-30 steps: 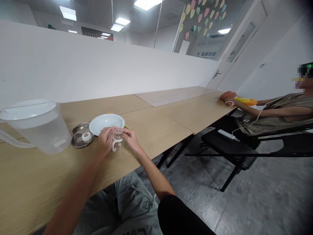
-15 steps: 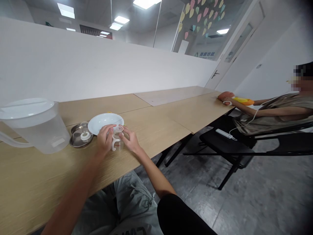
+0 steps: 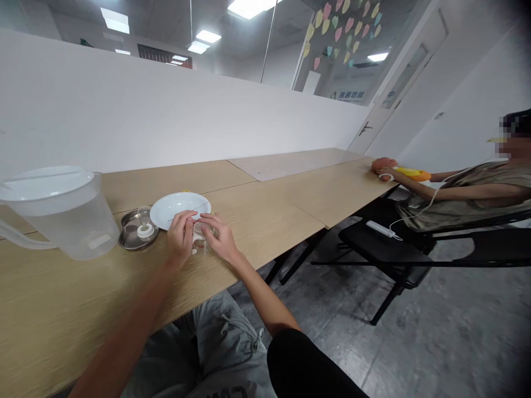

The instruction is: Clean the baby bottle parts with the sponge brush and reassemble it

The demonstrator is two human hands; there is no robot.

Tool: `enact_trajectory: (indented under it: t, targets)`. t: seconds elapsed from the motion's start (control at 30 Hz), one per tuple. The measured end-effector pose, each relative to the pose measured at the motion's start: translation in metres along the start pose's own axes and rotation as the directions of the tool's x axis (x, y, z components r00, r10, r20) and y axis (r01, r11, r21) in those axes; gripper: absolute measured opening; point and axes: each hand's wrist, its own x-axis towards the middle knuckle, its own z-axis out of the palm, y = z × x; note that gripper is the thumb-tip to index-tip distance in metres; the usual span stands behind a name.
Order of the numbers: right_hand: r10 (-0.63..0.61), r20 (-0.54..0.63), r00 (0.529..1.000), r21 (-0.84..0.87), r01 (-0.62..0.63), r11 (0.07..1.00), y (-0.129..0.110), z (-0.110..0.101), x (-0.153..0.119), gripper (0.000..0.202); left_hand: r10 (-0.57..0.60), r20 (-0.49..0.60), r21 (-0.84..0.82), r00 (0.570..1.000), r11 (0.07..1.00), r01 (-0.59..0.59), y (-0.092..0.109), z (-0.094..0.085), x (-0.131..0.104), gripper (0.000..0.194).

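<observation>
A small clear cup (image 3: pixel 201 244) with a handle stands on the table, close to the front edge. My left hand (image 3: pixel 181 236) is at its left side and my right hand (image 3: pixel 219 237) at its right, the fingers of both curled together over the rim. What the fingertips hold there is too small and hidden to make out. Just behind the hands lies a white plate (image 3: pixel 176 205). Left of the plate, a metal tray (image 3: pixel 129 237) bears a small clear piece with a white ring (image 3: pixel 145 231).
A large translucent pitcher (image 3: pixel 78 221) with a white lid stands at the left of the table (image 3: pixel 265 210). At the far right a seated person (image 3: pixel 468 190) handles an orange and yellow object (image 3: pixel 410 173). A black chair (image 3: pixel 385 243) holds a white power strip (image 3: pixel 380 228).
The fingers of both hands have closed in over the cup's rim, and the clear round piece seen between them before is now mostly hidden. The view has shifted slightly.
</observation>
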Motion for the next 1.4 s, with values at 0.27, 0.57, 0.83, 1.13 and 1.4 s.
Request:
enact_trajectory:
  t: [0.27, 0.57, 0.83, 1.13, 1.4]
  targets:
    - [0.038, -0.037, 0.999, -0.002, -0.038, 0.999, 0.006, 0.005, 0.000, 0.033, -0.036, -0.055, -0.003, 0.998, 0.999, 0.036, -0.006, -0.002, 0.002, 0.035]
    - [0.106, -0.161, 0.981, 0.040, -0.101, 0.994, -0.005, -0.004, -0.017, 0.041, 0.056, -0.268, 0.356, 0.962, 0.933, 0.044, -0.047, -0.042, 0.011, 0.030]
    - [0.424, -0.472, 0.773, 0.226, -0.359, 0.905, -0.012, -0.004, -0.067, 0.035, -0.265, -0.082, 0.734, 0.961, 0.636, 0.238, -0.086, -0.082, 0.007, 0.037]
    - [0.441, -0.611, 0.657, 0.349, -0.277, 0.895, -0.030, -0.004, -0.070, 0.023, -0.540, -0.095, 0.797, 0.836, 0.462, 0.389, -0.079, -0.085, 0.010, 0.029]
    - [0.502, -0.636, 0.586, 0.456, -0.239, 0.857, -0.055, -0.006, -0.068, 0.022, -0.139, -0.479, 0.553, 0.867, 0.720, 0.421, -0.009, -0.074, 0.027, 0.032]
